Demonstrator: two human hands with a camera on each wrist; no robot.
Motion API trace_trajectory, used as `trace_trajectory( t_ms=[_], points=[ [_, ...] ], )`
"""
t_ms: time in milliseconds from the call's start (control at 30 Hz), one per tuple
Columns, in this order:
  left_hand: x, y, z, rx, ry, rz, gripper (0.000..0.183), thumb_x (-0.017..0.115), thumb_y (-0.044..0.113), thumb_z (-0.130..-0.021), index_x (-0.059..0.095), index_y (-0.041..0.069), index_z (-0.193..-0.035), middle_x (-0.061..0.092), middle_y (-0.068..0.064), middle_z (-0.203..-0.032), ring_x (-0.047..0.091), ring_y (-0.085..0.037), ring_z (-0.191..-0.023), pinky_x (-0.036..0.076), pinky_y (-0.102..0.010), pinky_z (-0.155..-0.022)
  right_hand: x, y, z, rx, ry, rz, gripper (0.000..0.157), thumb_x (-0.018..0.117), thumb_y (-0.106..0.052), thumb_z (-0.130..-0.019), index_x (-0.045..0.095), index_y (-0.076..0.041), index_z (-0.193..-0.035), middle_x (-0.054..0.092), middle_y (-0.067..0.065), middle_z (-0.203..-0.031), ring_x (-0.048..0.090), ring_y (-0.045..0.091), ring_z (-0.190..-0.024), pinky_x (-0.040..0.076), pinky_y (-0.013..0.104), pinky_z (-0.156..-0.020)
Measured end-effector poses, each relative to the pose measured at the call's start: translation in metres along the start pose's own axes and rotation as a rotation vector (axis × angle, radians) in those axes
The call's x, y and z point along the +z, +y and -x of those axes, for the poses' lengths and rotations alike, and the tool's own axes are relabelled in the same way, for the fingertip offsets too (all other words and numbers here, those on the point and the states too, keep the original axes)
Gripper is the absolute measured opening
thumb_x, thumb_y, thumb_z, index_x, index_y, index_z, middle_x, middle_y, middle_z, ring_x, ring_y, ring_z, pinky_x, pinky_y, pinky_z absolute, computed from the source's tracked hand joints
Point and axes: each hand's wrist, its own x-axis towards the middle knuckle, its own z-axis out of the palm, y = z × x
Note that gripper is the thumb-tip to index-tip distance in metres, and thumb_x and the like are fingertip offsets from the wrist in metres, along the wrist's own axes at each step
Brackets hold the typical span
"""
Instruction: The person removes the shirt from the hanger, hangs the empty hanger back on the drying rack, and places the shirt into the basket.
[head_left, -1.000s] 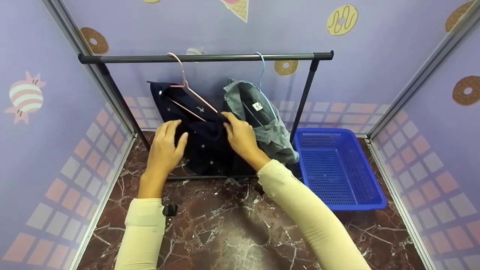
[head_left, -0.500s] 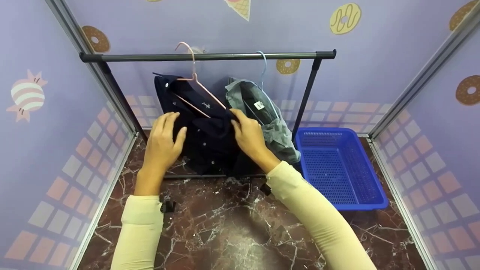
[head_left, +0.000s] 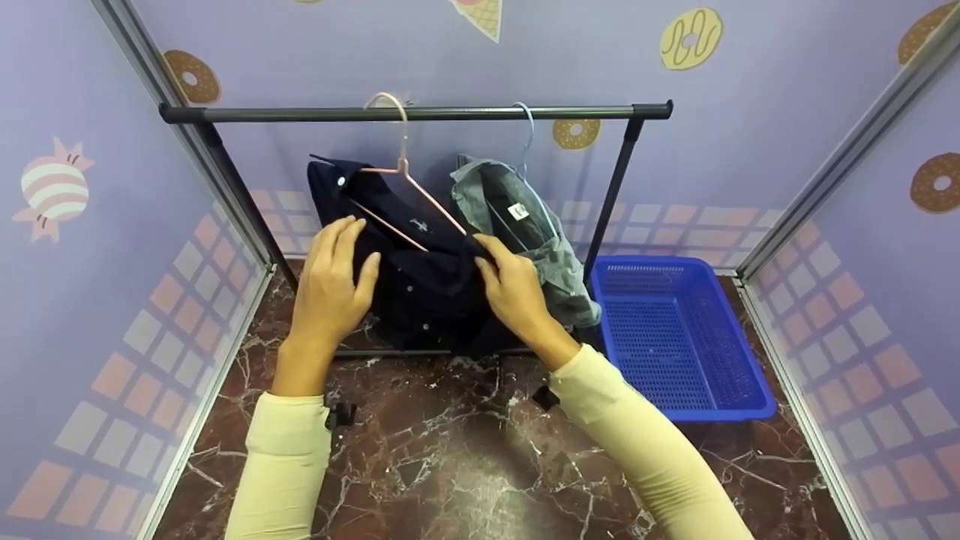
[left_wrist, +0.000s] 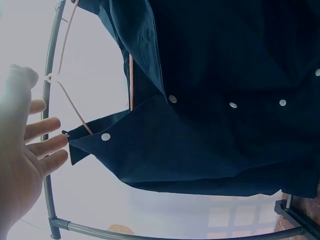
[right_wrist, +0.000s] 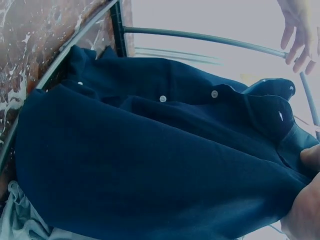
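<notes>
A navy button-up shirt point(head_left: 420, 300) hangs on a pink hanger point(head_left: 403, 166) at the left part of the dark rail point(head_left: 300, 115). The hanger's hook arches over the rail; whether it bears on it I cannot tell. My right hand point(head_left: 517, 289) pinches the shirt at its right shoulder, near the hanger's end. On the other side, my left hand point(head_left: 330, 289) is beside the collar with fingers extended. The left wrist view has that hand point(left_wrist: 22, 155) apart from the cloth, with the white-buttoned collar near its fingertips. The shirt's far side is hidden.
A grey-green shirt point(head_left: 559, 277) hangs on a blue hanger point(head_left: 529, 135) close to the right of the navy one. On the marbled floor point(head_left: 450, 465), a blue perforated basket point(head_left: 750, 360) stands at the right. Patterned walls enclose the rack.
The pink hanger and navy shirt have shifted right along the rail. The hook rose, then came partly down again. My right hand moved right with the shirt; the left stayed near the collar.
</notes>
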Motion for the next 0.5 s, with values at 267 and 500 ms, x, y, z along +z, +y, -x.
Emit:
trace_trajectory(
  t_ms=[267,500],
  points=[
    [-0.003,0.007,-0.004,0.003,0.005,-0.036,0.044,0.053,0.024,-0.097,0.052,0.002,-0.135,0.053,-0.016,-0.139,0.044,-0.032,-0.135,0.031,-0.039,-0.118,-0.017,0.005,0.018,0.022,0.018,-0.047,0.027,0.058,-0.016,-0.096,0.064,-0.018,-0.123,0.071,0.001,-0.114,0.068,0.015,-0.104,0.053,0.03,-0.092],
    [-0.002,0.009,-0.01,0.006,0.018,-0.021,0.044,0.056,0.023,-0.095,0.052,0.003,-0.135,0.052,-0.017,-0.139,0.043,-0.033,-0.136,0.03,-0.039,-0.118,-0.03,0.011,0.035,0.006,0.038,-0.065,0.027,0.058,-0.015,-0.096,0.065,-0.016,-0.122,0.071,0.001,-0.113,0.067,0.014,-0.104,0.052,0.03,-0.094]
  ],
)
